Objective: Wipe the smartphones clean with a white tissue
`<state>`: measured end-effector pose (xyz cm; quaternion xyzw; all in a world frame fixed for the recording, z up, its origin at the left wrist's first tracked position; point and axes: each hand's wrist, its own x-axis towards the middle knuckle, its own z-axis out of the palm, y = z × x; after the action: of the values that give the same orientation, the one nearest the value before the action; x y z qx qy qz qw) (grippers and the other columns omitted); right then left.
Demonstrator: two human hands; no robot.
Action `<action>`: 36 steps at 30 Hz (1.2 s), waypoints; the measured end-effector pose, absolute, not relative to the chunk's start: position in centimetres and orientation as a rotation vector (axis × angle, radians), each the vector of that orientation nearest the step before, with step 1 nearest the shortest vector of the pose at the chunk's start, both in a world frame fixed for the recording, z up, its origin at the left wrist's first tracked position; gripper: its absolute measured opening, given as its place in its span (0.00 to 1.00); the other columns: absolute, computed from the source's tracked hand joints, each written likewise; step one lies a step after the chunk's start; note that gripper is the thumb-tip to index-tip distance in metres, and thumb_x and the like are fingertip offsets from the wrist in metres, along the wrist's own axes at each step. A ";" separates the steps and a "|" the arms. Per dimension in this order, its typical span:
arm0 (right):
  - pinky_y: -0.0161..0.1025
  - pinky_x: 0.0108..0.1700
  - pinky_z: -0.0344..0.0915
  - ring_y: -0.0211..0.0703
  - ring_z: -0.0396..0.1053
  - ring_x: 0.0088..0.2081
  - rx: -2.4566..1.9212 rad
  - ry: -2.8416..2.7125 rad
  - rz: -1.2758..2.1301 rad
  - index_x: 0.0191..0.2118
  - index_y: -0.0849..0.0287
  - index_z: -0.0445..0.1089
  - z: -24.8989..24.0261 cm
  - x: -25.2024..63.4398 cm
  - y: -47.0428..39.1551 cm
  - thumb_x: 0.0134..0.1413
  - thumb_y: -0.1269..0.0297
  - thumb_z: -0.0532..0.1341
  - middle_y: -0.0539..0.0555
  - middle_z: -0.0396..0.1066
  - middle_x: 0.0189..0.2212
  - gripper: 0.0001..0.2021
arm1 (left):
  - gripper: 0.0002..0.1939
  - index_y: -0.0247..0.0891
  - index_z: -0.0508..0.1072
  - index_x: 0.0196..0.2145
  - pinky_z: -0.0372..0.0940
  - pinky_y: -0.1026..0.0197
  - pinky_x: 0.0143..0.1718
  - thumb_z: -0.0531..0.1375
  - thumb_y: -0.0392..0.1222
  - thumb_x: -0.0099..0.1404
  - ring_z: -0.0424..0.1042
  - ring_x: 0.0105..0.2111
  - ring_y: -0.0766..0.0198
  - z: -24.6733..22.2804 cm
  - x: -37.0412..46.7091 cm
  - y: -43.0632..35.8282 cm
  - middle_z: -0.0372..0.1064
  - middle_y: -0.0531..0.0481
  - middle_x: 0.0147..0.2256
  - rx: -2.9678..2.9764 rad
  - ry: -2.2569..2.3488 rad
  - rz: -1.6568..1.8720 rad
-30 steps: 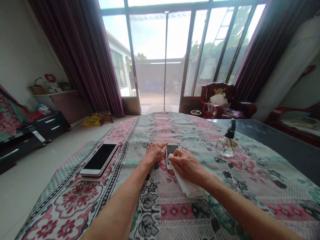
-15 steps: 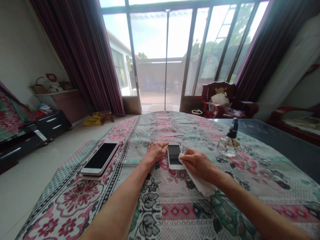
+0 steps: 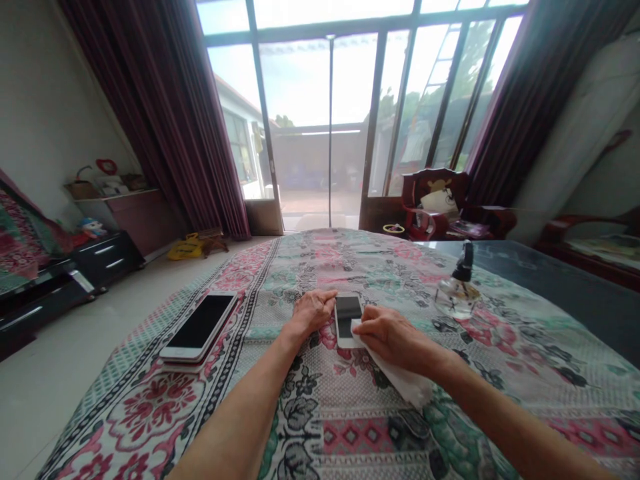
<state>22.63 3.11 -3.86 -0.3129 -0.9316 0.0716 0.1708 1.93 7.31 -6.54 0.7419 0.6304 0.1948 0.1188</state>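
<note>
A small white smartphone (image 3: 349,307) with a dark screen lies face up on the patterned tablecloth. At its upper left edge, my left hand (image 3: 314,311) rests on the cloth with bent fingers pressed against the phone, steadying it. My right hand (image 3: 393,335) pinches a white tissue (image 3: 407,383) and presses it onto the lower right of the screen. The rest of the tissue trails over the cloth beneath this hand. To the left lies a larger white smartphone (image 3: 203,325), screen up, stacked on another flat device.
A clear spray bottle (image 3: 457,297) with a black nozzle stands to the right on the tablecloth (image 3: 320,260). Beyond are a dark table surface (image 3: 530,267), a red wooden chair (image 3: 433,207) and glass doors. A yellow bag (image 3: 186,247) sits on the floor at left.
My right hand has slid the tissue slightly left and down across the screen. My left hand stays at the phone's edge. The whole view has shifted a little.
</note>
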 end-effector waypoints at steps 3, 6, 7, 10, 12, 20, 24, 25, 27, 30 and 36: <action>0.34 0.32 0.52 0.34 0.57 0.28 -0.921 -2.651 0.192 0.26 0.59 0.69 -3.9 23.7 3.4 0.60 0.69 0.52 0.51 0.62 0.27 0.13 | 0.18 0.45 0.69 0.53 0.63 0.56 0.51 0.51 0.45 0.67 0.69 0.50 0.58 -6.4 2.0 7.3 0.70 0.47 0.51 2.180 1.848 0.557; 0.35 0.33 0.52 0.35 0.57 0.30 -0.865 -2.628 0.150 0.26 0.59 0.68 -4.3 22.3 3.0 0.60 0.69 0.51 0.51 0.62 0.28 0.13 | 0.18 0.46 0.69 0.53 0.63 0.56 0.51 0.51 0.44 0.67 0.69 0.50 0.58 -6.5 2.1 7.3 0.71 0.47 0.50 2.188 1.855 0.552; 0.36 0.34 0.52 0.35 0.57 0.30 -0.841 -2.618 0.142 0.26 0.59 0.68 -4.5 21.5 2.8 0.60 0.68 0.52 0.52 0.62 0.28 0.13 | 0.18 0.46 0.69 0.53 0.63 0.56 0.51 0.51 0.44 0.67 0.69 0.50 0.58 -6.5 2.1 7.4 0.71 0.47 0.50 2.188 1.859 0.553; 0.37 0.35 0.52 0.36 0.55 0.30 -0.783 -2.642 0.132 0.26 0.59 0.68 -4.6 19.1 2.2 0.59 0.67 0.53 0.51 0.62 0.28 0.12 | 0.18 0.46 0.69 0.53 0.62 0.58 0.52 0.51 0.44 0.67 0.69 0.51 0.59 -6.7 2.1 7.5 0.70 0.47 0.51 2.195 1.854 0.559; 0.37 0.35 0.51 0.35 0.54 0.30 -0.777 -2.655 0.142 0.25 0.59 0.67 -4.5 18.5 2.1 0.58 0.68 0.54 0.51 0.62 0.28 0.12 | 0.18 0.46 0.69 0.53 0.61 0.60 0.53 0.51 0.43 0.67 0.68 0.51 0.61 -6.8 2.1 7.6 0.70 0.48 0.51 2.199 1.849 0.564; 0.35 0.32 0.51 0.34 0.55 0.28 -0.857 -2.701 0.275 0.23 0.61 0.66 -3.3 23.2 3.3 0.57 0.72 0.52 0.50 0.61 0.27 0.13 | 0.18 0.45 0.70 0.52 0.64 0.57 0.50 0.51 0.45 0.68 0.71 0.48 0.58 -6.4 2.1 7.3 0.72 0.46 0.49 2.190 1.860 0.548; 0.35 0.33 0.51 0.34 0.55 0.29 -0.839 -2.698 0.226 0.23 0.60 0.64 -3.6 22.4 2.9 0.58 0.71 0.52 0.51 0.61 0.27 0.13 | 0.18 0.46 0.70 0.53 0.65 0.58 0.49 0.51 0.45 0.68 0.71 0.47 0.58 -6.3 2.1 7.2 0.72 0.46 0.48 2.185 1.877 0.539; 0.35 0.34 0.51 0.34 0.55 0.29 -0.814 -2.691 0.217 0.23 0.60 0.64 -3.7 21.8 2.7 0.58 0.70 0.52 0.51 0.62 0.28 0.13 | 0.18 0.46 0.70 0.53 0.64 0.58 0.50 0.51 0.45 0.68 0.71 0.47 0.58 -6.3 2.1 7.3 0.72 0.47 0.48 2.186 1.877 0.539; 0.36 0.35 0.51 0.34 0.54 0.29 -0.769 -2.682 0.199 0.23 0.60 0.64 -4.0 20.3 2.2 0.58 0.69 0.53 0.50 0.61 0.28 0.13 | 0.18 0.47 0.70 0.53 0.63 0.60 0.51 0.51 0.45 0.67 0.70 0.48 0.60 -6.5 2.1 7.4 0.72 0.48 0.49 2.192 1.875 0.539; 0.37 0.36 0.51 0.34 0.53 0.28 -0.725 -2.678 0.182 0.22 0.61 0.64 -4.3 18.9 2.0 0.57 0.70 0.53 0.50 0.61 0.26 0.13 | 0.18 0.46 0.69 0.53 0.62 0.60 0.52 0.51 0.44 0.67 0.70 0.49 0.61 -6.7 2.1 7.5 0.71 0.48 0.50 2.210 1.864 0.544; 0.35 0.32 0.52 0.33 0.56 0.28 -0.783 -2.659 0.337 0.23 0.60 0.69 -3.7 21.8 3.4 0.55 0.72 0.54 0.50 0.62 0.26 0.12 | 0.18 0.45 0.69 0.53 0.64 0.59 0.50 0.51 0.44 0.67 0.70 0.48 0.59 -6.5 2.0 7.3 0.71 0.48 0.49 2.224 1.858 0.538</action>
<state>21.84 3.42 -3.67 -0.2760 -0.9378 0.1190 0.1736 2.03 7.27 -6.45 0.7509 0.6274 0.1818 0.0969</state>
